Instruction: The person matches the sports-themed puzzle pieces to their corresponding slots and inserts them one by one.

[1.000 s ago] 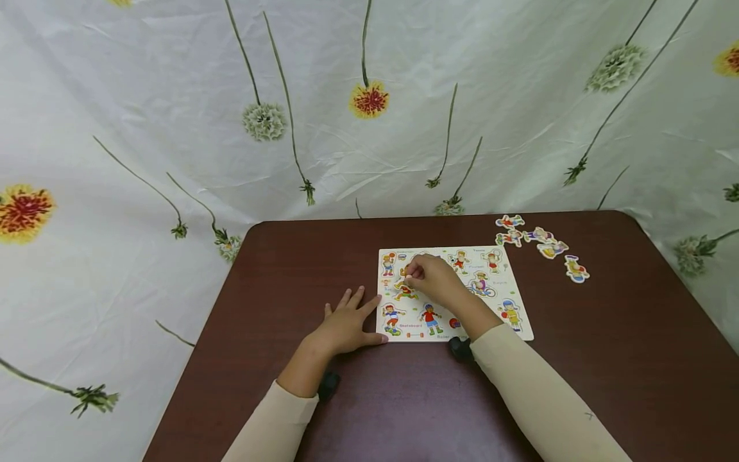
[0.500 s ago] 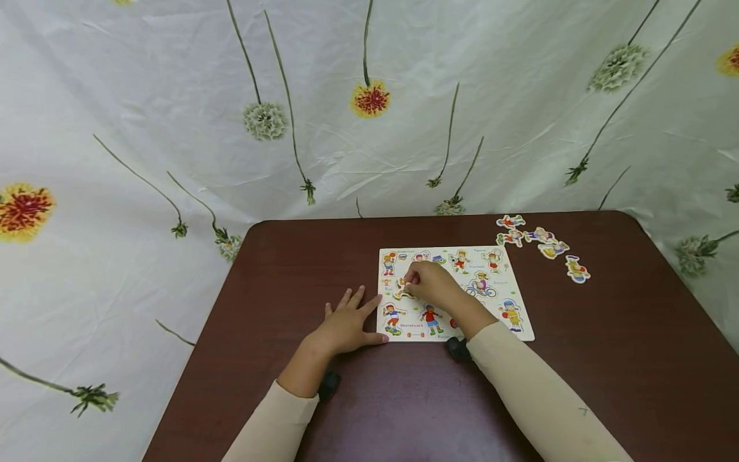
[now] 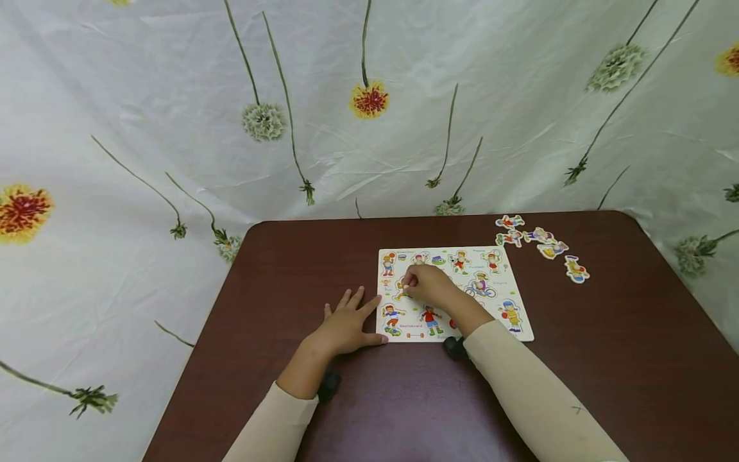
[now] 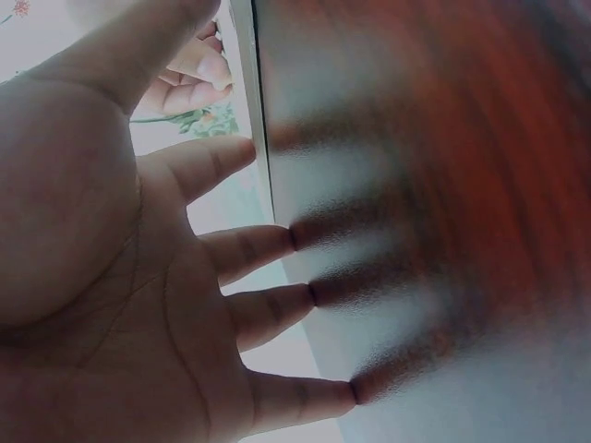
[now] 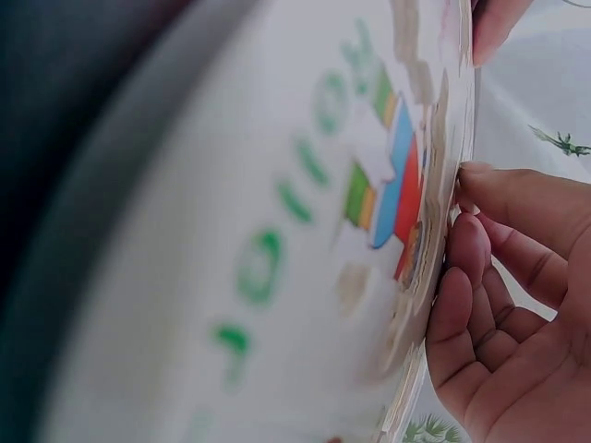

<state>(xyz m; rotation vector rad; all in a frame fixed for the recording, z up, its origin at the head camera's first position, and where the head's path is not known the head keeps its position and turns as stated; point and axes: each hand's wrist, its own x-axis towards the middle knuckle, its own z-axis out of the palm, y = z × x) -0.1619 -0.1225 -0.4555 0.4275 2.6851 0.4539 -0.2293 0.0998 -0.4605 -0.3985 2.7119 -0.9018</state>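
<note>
Mid-frame, the right hand (image 3: 430,285) pinches a puzzle figure (image 3: 399,292) (left hand (image 3: 342,327) spread, gripping nothing) that could jam if tilted.

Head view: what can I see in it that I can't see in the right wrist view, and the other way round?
Only the head view: loose puzzle pieces on the table, and the whole left hand spread at the left edge of the puzzle board.

Only the right wrist view: the palm side of the right hand.

Both: the right hand at the board, the figure in red and blue, and the patterned cloth.
</note>
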